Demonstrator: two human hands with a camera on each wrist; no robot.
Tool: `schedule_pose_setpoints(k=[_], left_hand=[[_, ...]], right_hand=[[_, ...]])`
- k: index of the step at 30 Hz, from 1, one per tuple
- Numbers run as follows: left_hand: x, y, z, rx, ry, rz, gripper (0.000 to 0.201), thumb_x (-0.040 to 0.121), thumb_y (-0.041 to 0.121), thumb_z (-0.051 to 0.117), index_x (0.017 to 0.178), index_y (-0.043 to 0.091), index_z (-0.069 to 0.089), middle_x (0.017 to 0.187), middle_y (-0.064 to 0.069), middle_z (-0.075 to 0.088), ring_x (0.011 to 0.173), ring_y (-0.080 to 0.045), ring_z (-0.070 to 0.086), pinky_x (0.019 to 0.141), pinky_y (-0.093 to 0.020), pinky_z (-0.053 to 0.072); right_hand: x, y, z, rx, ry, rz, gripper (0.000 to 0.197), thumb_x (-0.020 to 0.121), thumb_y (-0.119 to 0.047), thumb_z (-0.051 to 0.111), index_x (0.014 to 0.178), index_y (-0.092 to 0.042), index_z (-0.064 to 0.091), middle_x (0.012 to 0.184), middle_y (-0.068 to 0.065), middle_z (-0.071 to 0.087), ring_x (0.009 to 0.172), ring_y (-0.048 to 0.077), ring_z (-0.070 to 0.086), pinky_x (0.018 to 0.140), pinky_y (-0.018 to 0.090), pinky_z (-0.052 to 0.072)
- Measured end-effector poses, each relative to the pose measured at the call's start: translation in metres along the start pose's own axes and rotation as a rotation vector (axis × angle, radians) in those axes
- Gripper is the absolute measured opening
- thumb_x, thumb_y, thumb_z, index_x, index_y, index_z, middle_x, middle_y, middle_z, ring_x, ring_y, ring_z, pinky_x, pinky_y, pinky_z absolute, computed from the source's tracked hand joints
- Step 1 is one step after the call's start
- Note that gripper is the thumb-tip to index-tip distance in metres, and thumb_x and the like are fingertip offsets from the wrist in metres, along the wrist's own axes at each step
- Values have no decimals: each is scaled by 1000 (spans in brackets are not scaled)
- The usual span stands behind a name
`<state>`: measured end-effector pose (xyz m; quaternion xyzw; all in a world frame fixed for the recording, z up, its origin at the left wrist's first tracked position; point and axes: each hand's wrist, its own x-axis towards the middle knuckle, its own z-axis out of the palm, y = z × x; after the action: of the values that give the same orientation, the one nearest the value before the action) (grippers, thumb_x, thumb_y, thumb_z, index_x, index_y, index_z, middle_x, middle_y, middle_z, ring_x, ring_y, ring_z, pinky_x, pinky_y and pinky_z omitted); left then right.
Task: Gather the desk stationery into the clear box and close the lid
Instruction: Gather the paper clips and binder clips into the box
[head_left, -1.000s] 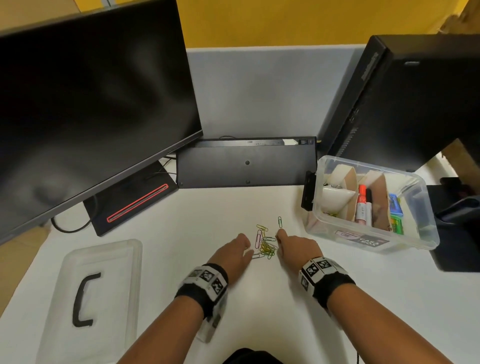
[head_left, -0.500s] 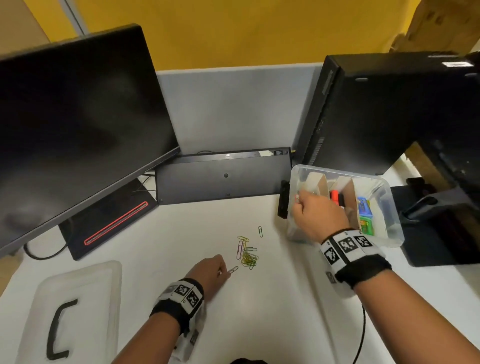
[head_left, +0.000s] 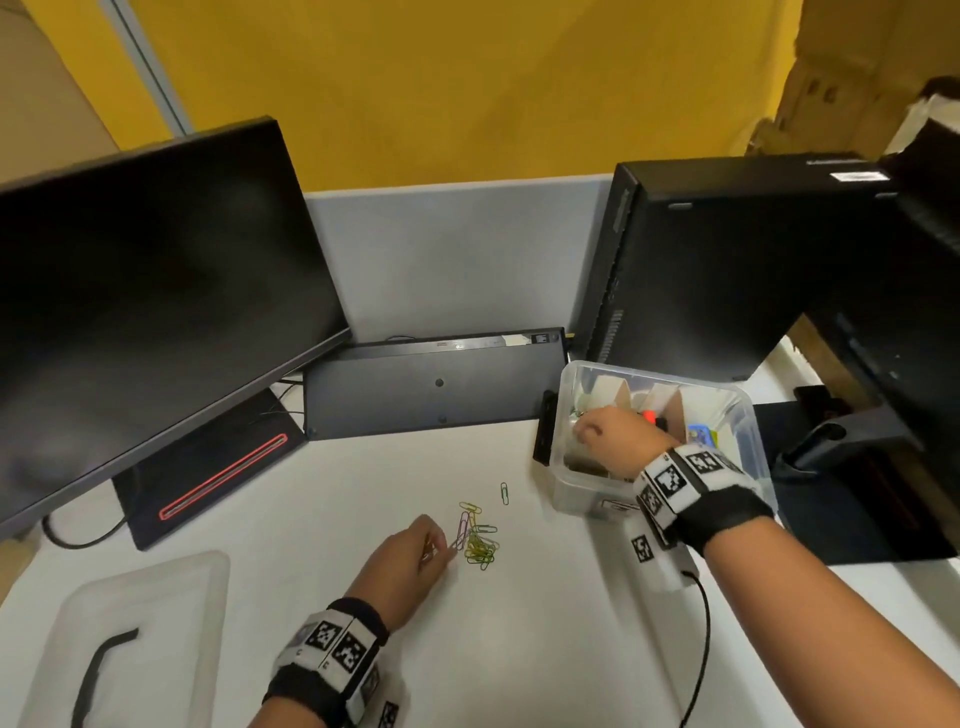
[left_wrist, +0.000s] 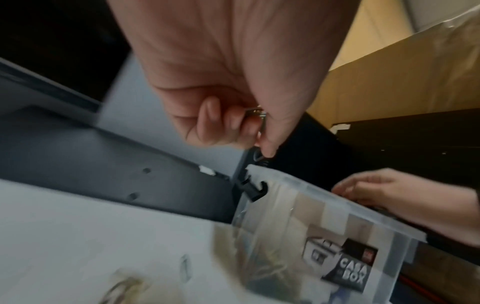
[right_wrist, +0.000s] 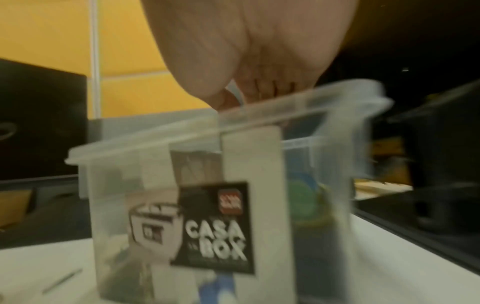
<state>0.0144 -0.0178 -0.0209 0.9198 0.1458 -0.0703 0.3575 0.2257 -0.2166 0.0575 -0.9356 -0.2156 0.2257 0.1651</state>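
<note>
A pile of coloured paper clips (head_left: 480, 543) lies on the white desk, with a lone clip (head_left: 504, 492) just beyond it. My left hand (head_left: 439, 545) is at the pile's left edge. In the left wrist view its thumb and curled fingers (left_wrist: 255, 127) pinch a metal clip. The clear box (head_left: 576, 493) stands open at the right, with cardboard dividers (head_left: 670, 402) and a red marker (head_left: 649, 415) inside. My right hand (head_left: 584, 428) hangs over its left compartment, fingertips bunched downward with a bit of coloured wire showing at them. The box's lid (head_left: 156, 613) lies at the near left.
A monitor (head_left: 145, 291) stands at the back left. A keyboard (head_left: 431, 389) leans on edge against the partition. A black computer tower (head_left: 727, 270) rises right behind the box. A black cable (head_left: 701, 649) trails from my right wrist.
My left hand has slid right to the pile's edge and taken hold of a clip. My right hand, which went from the pile to the box, stays over the left compartment.
</note>
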Motion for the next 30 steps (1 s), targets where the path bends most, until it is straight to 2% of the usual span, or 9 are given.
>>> schedule_pose_setpoints(k=[2, 4, 7, 10, 12, 16, 23, 27, 30], left_hand=[[-2, 11, -1, -13, 10, -1, 14, 95, 35, 49, 90, 21, 49, 62, 6, 48, 54, -6, 41, 55, -19, 34], [2, 33, -4, -8, 19, 20, 13, 96, 34, 48, 91, 22, 48, 63, 9, 49, 54, -3, 43, 52, -16, 33], [21, 79, -7, 11, 39, 76, 13, 97, 34, 45, 94, 22, 46, 69, 9, 54, 57, -2, 47, 53, -14, 33], [52, 128, -2, 97, 49, 124, 12, 97, 32, 44, 95, 21, 43, 73, 5, 55, 62, -12, 49, 55, -21, 35], [75, 157, 5, 223, 44, 146, 13, 98, 27, 44, 104, 16, 46, 86, -1, 61, 74, -20, 55, 63, -25, 40], [110, 192, 28, 538, -71, 164, 27, 96, 12, 44, 122, 7, 44, 111, -14, 64, 98, -31, 62, 81, -39, 49], [140, 217, 41, 730, -340, 113, 31, 96, 9, 44, 124, 2, 55, 129, -17, 57, 119, -32, 54, 98, -39, 43], [132, 219, 37, 652, -355, 137, 30, 95, 8, 46, 123, 4, 55, 127, -16, 58, 117, -31, 55, 100, -38, 43], [115, 201, 16, 313, -201, 216, 33, 95, 8, 44, 125, 15, 57, 127, -9, 59, 114, -24, 56, 101, -34, 44]], right_hand=[[-16, 22, -1, 181, 232, -70, 27, 97, -16, 41, 111, -15, 64, 110, 3, 65, 96, 18, 59, 88, 29, 46], [-33, 49, 4, 149, 458, -70, 24, 96, -19, 42, 111, -19, 61, 106, 0, 62, 93, 16, 58, 85, 31, 49], [-47, 96, 22, 40, 647, 40, 32, 95, -23, 44, 125, -15, 52, 127, 4, 55, 117, 20, 50, 99, 38, 43], [-56, 126, 38, -33, 614, 184, 54, 96, -31, 41, 143, -6, 34, 154, 10, 27, 143, 25, 23, 117, 40, 21], [-57, 135, 45, -88, 585, 197, 60, 97, -34, 36, 149, -7, 24, 159, 6, 14, 147, 21, 10, 118, 34, 9], [-56, 134, 46, -112, 570, 214, 61, 98, -36, 31, 150, -8, 20, 160, 2, 9, 147, 16, 5, 115, 28, 7], [-57, 133, 47, -172, 567, 216, 62, 98, -41, 27, 150, -8, 20, 160, 4, 10, 147, 16, 4, 114, 28, 5], [-57, 132, 48, -159, 592, 196, 62, 97, -39, 29, 151, -9, 20, 160, 4, 12, 147, 16, 5, 115, 29, 7], [-59, 131, 45, -133, 576, 176, 60, 97, -35, 32, 150, -9, 21, 159, 6, 13, 148, 19, 6, 117, 33, 9]])
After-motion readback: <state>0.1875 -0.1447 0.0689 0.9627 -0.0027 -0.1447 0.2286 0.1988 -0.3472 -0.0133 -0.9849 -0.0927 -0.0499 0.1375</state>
